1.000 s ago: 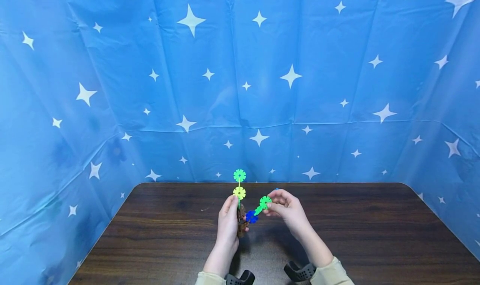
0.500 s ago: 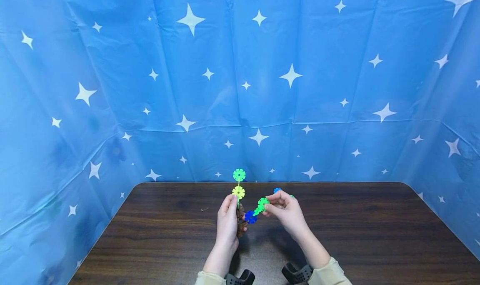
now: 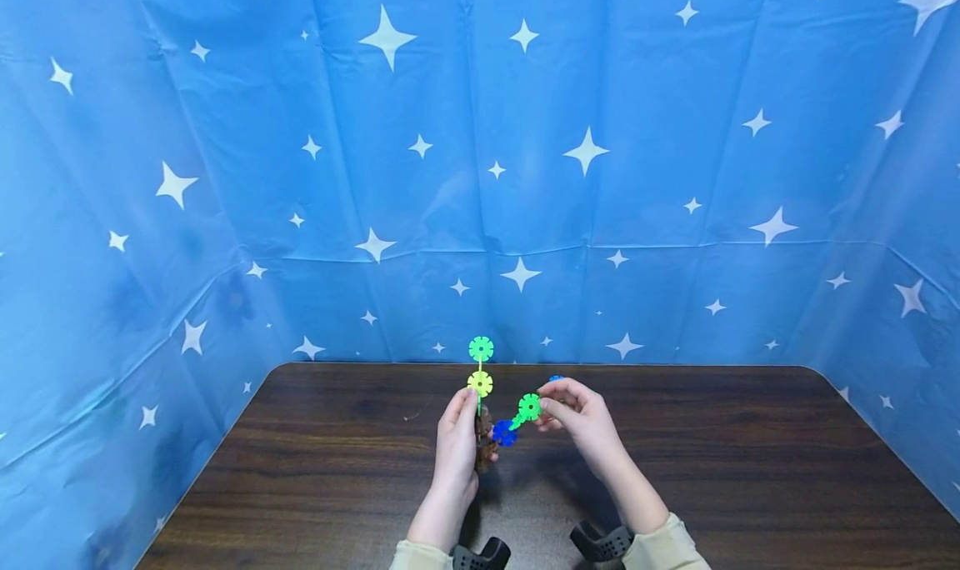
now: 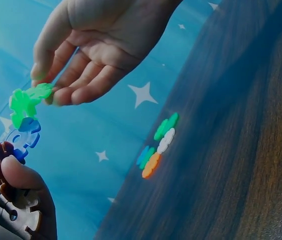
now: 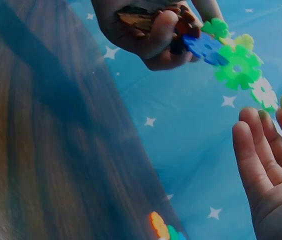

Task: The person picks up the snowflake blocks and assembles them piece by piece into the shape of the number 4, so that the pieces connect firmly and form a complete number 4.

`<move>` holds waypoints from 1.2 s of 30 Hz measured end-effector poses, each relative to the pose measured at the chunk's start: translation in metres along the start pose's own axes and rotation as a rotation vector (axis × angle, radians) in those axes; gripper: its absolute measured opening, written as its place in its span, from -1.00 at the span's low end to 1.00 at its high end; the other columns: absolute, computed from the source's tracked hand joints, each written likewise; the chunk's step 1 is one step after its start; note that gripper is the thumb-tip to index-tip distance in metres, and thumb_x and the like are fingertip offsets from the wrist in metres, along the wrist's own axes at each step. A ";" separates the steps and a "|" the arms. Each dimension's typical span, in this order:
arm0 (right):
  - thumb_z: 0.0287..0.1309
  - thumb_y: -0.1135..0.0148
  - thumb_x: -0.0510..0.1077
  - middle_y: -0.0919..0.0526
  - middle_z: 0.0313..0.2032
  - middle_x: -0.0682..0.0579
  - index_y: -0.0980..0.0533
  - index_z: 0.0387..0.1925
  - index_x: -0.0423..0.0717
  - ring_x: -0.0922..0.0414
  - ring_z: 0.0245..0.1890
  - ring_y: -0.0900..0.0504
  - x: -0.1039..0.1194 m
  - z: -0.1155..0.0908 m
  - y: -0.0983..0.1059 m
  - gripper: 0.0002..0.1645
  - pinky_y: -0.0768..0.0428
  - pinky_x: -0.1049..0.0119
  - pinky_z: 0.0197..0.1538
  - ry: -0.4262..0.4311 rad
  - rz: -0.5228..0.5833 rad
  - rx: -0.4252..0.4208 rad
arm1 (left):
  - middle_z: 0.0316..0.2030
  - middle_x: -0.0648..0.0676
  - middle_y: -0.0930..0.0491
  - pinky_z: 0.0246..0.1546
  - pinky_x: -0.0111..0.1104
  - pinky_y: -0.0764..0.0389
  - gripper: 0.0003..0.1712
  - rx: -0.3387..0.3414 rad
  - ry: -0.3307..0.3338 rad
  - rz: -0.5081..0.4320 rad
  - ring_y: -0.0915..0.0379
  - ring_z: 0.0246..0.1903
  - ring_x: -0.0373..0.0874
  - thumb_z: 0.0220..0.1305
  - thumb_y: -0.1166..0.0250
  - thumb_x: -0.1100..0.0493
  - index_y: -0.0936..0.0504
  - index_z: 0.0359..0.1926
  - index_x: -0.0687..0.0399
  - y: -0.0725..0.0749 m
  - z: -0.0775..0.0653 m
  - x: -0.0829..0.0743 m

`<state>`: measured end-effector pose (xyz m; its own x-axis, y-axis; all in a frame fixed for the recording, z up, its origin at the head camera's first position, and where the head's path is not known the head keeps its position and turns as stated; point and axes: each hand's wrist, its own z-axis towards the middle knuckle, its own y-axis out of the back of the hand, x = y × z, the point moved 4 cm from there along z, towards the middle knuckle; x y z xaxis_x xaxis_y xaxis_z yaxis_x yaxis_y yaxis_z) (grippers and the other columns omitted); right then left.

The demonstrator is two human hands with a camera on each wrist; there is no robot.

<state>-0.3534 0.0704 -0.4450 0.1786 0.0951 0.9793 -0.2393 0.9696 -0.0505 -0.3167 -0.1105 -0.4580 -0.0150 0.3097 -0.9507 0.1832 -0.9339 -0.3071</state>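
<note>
My left hand (image 3: 454,445) grips brown notched snowflake discs (image 5: 188,22) joined into a build. Above its thumb, a yellow disc (image 3: 480,384) and a green disc (image 3: 481,348) rise in a line. From the brown part a dark blue disc (image 3: 505,433) sticks out to the right, linked to a green disc (image 5: 238,67) set slantwise. At the end of this branch is another green disc (image 3: 529,407). My right hand (image 3: 585,420) pinches that end disc at its outer edge between thumb and fingertips. Much of the brown part is hidden by the left hand.
Loose discs lie near the table's far edge, partly behind the right hand in the head view: green (image 4: 167,126), white (image 4: 166,141), orange (image 4: 151,165) and blue (image 3: 556,378). The dark wooden table (image 3: 337,470) meets a blue star-patterned curtain (image 3: 480,203).
The right hand and the end green disc shift slightly left, then back right. The loose blue disc shows more, then is mostly covered again. The left hand keeps its grip almost in place.
</note>
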 end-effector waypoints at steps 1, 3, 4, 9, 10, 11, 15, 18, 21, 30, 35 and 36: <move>0.26 -0.20 -0.31 -0.63 -0.30 -0.19 -0.48 -0.08 -0.42 -0.01 -0.39 -0.67 0.000 0.001 0.003 -0.75 -0.64 -0.07 -0.18 -0.010 0.004 -0.013 | -0.61 -0.02 -0.37 -0.76 -0.44 -0.43 -0.67 0.002 0.001 0.000 -0.30 -0.66 -0.20 0.50 0.00 -0.05 -0.48 -0.05 0.09 0.000 0.000 0.000; 0.28 -0.20 -0.29 -0.62 -0.30 -0.20 -0.49 -0.08 -0.41 0.00 -0.39 -0.66 -0.002 0.003 0.010 -0.75 -0.65 -0.04 -0.18 -0.032 0.019 -0.042 | -0.61 -0.02 -0.37 -0.76 -0.44 -0.43 -0.69 0.006 0.001 -0.003 -0.30 -0.66 -0.21 0.50 0.00 -0.06 -0.49 -0.07 0.06 -0.001 0.000 -0.001; 0.29 -0.19 -0.29 -0.62 -0.30 -0.20 -0.50 -0.10 -0.38 0.01 -0.39 -0.66 -0.003 0.005 0.014 -0.77 -0.65 -0.01 -0.19 -0.044 0.021 -0.061 | -0.61 -0.02 -0.37 -0.76 -0.44 -0.43 -0.69 0.007 0.001 -0.003 -0.30 -0.66 -0.21 0.50 0.00 -0.06 -0.48 -0.07 0.06 -0.001 0.000 -0.001; 0.30 -0.18 -0.28 -0.64 -0.30 -0.16 -0.52 -0.12 -0.37 -0.03 -0.36 -0.66 -0.012 0.012 0.036 -0.79 -0.63 -0.07 -0.12 -0.094 -0.020 -0.121 | -0.59 -0.01 -0.38 -0.75 -0.43 -0.44 -0.67 0.010 0.007 -0.002 -0.31 -0.64 -0.21 0.49 -0.01 -0.10 -0.48 -0.06 0.05 -0.001 0.000 -0.001; 0.29 -0.18 -0.28 -0.65 -0.30 -0.14 -0.52 -0.12 -0.37 -0.06 -0.35 -0.66 -0.015 0.014 0.041 -0.79 -0.62 -0.09 -0.11 -0.104 -0.041 -0.128 | -0.59 -0.01 -0.38 -0.75 -0.42 -0.44 -0.67 0.012 0.010 -0.005 -0.31 -0.65 -0.21 0.49 -0.01 -0.10 -0.48 -0.07 0.05 -0.001 0.000 -0.001; 0.29 -0.19 -0.28 -0.65 -0.31 -0.12 -0.52 -0.12 -0.37 -0.07 -0.34 -0.67 -0.017 0.015 0.047 -0.79 -0.61 -0.09 -0.11 -0.111 -0.067 -0.131 | -0.59 -0.01 -0.38 -0.74 -0.42 -0.44 -0.67 0.014 0.012 -0.008 -0.32 -0.65 -0.21 0.49 -0.01 -0.10 -0.47 -0.07 0.05 -0.001 0.000 0.000; 0.26 -0.21 -0.29 -0.66 -0.29 -0.14 -0.52 -0.11 -0.39 -0.11 -0.31 -0.67 -0.021 0.022 0.066 -0.77 -0.63 -0.05 -0.13 -0.134 -0.165 -0.135 | -0.61 -0.02 -0.37 -0.75 -0.43 -0.44 -0.65 0.016 0.010 -0.020 -0.30 -0.67 -0.23 0.49 -0.01 -0.09 -0.47 -0.03 0.09 -0.002 0.000 0.001; 0.23 -0.22 -0.30 -0.64 -0.25 -0.18 -0.53 -0.10 -0.38 -0.10 -0.31 -0.67 -0.025 0.031 0.080 -0.76 -0.64 -0.02 -0.15 -0.137 -0.252 -0.124 | -0.60 -0.02 -0.37 -0.75 -0.43 -0.44 -0.61 0.013 0.007 -0.010 -0.30 -0.66 -0.22 0.49 -0.01 -0.09 -0.46 0.05 0.11 -0.003 0.000 0.000; 0.21 -0.23 -0.30 -0.64 -0.27 -0.13 -0.53 -0.08 -0.39 -0.07 -0.31 -0.66 -0.033 0.040 0.093 -0.73 -0.64 0.07 -0.21 -0.126 -0.356 -0.098 | -0.59 -0.01 -0.38 -0.73 -0.41 -0.46 -0.59 0.021 0.012 0.004 -0.31 -0.64 -0.20 0.50 0.01 -0.10 -0.46 0.07 0.11 -0.003 0.000 0.001; 0.23 -0.21 -0.30 -0.60 -0.27 -0.13 -0.52 0.05 -0.38 -0.02 -0.39 -0.55 -0.050 0.058 0.101 -0.64 -0.53 0.19 -0.41 -0.150 -0.581 0.033 | -0.60 -0.01 -0.38 -0.74 -0.41 -0.45 -0.58 0.022 0.021 -0.009 -0.30 -0.67 -0.20 0.49 -0.01 -0.11 -0.45 0.07 0.12 -0.002 0.000 0.004; 0.16 -0.28 -0.22 -0.60 -0.10 -0.22 -0.52 0.08 -0.35 -0.03 -0.31 -0.60 -0.055 0.062 0.099 -0.54 -0.60 0.14 -0.30 -0.188 -0.689 0.054 | -0.60 -0.01 -0.38 -0.74 -0.42 -0.45 -0.63 0.022 0.018 -0.009 -0.29 -0.68 -0.22 0.48 -0.03 -0.11 -0.47 0.00 0.08 -0.004 -0.001 0.004; 0.14 -0.31 -0.21 -0.60 -0.08 -0.22 -0.53 0.08 -0.34 -0.03 -0.27 -0.60 -0.055 0.063 0.098 -0.53 -0.61 0.13 -0.26 -0.183 -0.718 0.057 | -0.61 -0.01 -0.38 -0.74 -0.42 -0.45 -0.65 0.021 0.018 -0.008 -0.29 -0.68 -0.22 0.48 -0.03 -0.11 -0.48 -0.02 0.06 -0.004 -0.001 0.003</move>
<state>-0.4468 0.1464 -0.4918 0.1492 -0.6016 0.7848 -0.1739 0.7653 0.6197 -0.3164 -0.1053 -0.4600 0.0009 0.3205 -0.9473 0.1625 -0.9347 -0.3161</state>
